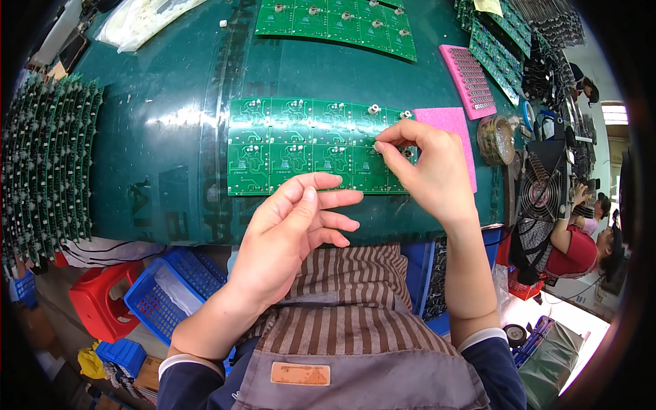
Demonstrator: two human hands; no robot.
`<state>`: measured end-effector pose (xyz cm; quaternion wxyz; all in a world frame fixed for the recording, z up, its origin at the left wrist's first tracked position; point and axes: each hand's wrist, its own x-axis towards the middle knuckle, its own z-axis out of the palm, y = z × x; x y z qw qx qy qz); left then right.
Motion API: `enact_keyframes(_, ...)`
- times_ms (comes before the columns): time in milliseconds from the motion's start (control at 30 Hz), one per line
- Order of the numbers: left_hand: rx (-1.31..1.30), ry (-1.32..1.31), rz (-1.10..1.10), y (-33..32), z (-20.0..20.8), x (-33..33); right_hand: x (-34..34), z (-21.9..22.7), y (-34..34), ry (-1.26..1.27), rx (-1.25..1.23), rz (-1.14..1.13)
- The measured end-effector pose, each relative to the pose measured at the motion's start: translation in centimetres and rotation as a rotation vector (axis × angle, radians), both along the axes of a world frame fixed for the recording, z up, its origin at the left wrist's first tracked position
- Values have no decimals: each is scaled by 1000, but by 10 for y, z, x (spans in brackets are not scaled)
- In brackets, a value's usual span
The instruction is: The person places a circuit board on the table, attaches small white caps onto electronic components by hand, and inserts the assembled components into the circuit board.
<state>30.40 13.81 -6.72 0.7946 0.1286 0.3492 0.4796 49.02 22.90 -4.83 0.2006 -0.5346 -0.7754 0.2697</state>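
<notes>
A green circuit board panel (pixel 294 160), divided into several repeated sections, lies flat on the table in front of me. My right hand (pixel 434 167) is over its right part. Its thumb and forefinger pinch a small pale cylindrical component (pixel 378 146) at the board's surface; the fingertips partly cover it. Similar small components (pixel 374 109) stand upright on the panel's right sections, while the left ones carry none of these. My left hand (pixel 294 215) hovers at the panel's front edge, palm turned inward, fingers stretched and apart. I see nothing in it.
Right of the panel lies a pink foam sheet (pixel 444 123); beyond it, a pink foam block (pixel 468 80) holds rows of small parts. Another populated panel (pixel 338 24) lies farther back. A tape roll (pixel 495 140) sits at right. Stacked boards (pixel 51 164) stand left, near a plastic bag (pixel 143 20).
</notes>
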Motion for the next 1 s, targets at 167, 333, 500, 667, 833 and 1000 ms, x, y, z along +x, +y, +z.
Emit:
enact_keyframes(167, -26, 32, 19, 1, -1, -5, -5, 0, -3, -31, 70, 6)
enact_keyframes(333, -35, -24, 78, 8, 2, -17, -6, -10, -8, -32, 142, -20)
enact_keyframes(500, 5, 73, 131, 22, 15, -41, 0, -21, -17, 103, 315, -22)
enact_keyframes(667, 216, 648, 239, 81, 13, -84, 33, -15, -33, -51, 277, -151)
enact_keyframes(833, 542, 1609, 207, 163, -8, -128, 69, -22, -62, -363, 172, -418)
enact_keyframes(1000, 680, 1942, 167, 214, -31, -131, 85, -18, -87, -365, 115, -430)
